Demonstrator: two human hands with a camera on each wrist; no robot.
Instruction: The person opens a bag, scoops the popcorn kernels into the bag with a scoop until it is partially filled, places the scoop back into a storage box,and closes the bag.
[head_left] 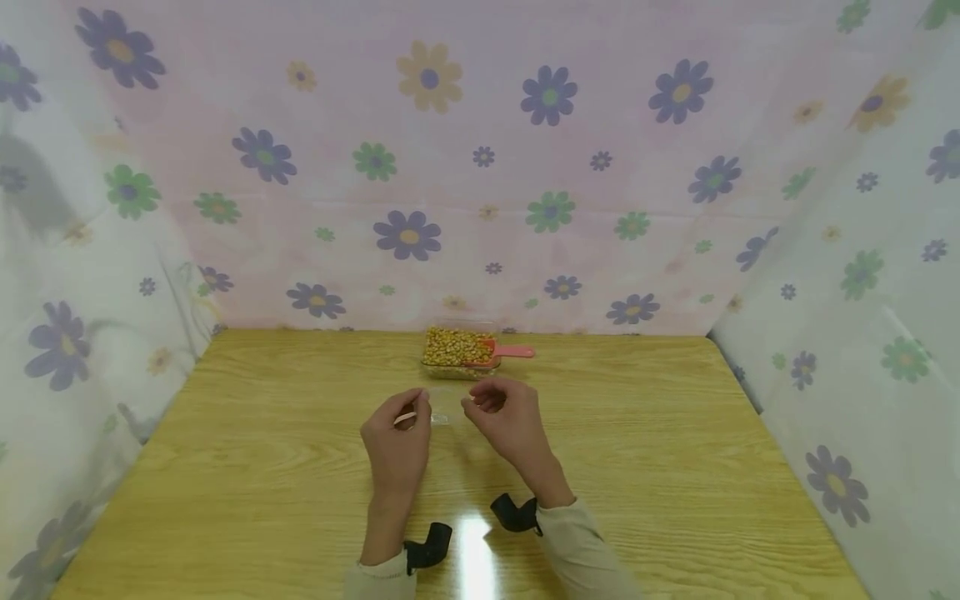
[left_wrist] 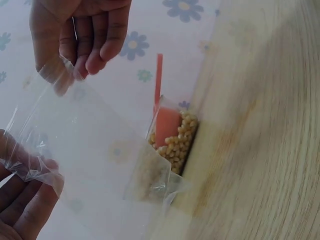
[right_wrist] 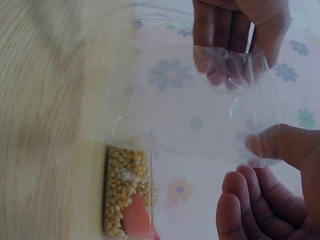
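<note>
- On my head view I have the left hand [head_left: 397, 442] just left of the lower centre, thumb and fingertips pinching the edge of a clear bag [right_wrist: 185, 115].
- I see the right hand [head_left: 510, 421] right of centre; the right wrist view shows the thumb and fingers gripping the other side of the bag.
- That puts the bag near the middle of my head view, stretched between the hands. I can't tell whether its layers are parted.
- Beyond it, at the upper middle of the table [head_left: 637, 450], I have a clear container [head_left: 459, 372] of corn kernels [head_left: 453, 343], with a pink scoop [head_left: 516, 352] set in them, its handle out over the right rim.
- My first worry is the film: it is thin and creased at both grips, so a hard pull might tear it, or one side could slip loose.
- I'd also watch the scoop handle; a hand or bag edge catching it could tip it out and scatter kernels.
- Both wrist views show the container partly through the film, so I could misjudge the gap between them.
- I can read no brand, label or writing anywhere; the cloth [head_left: 480, 179] backdrop carries only printed flowers.
</note>
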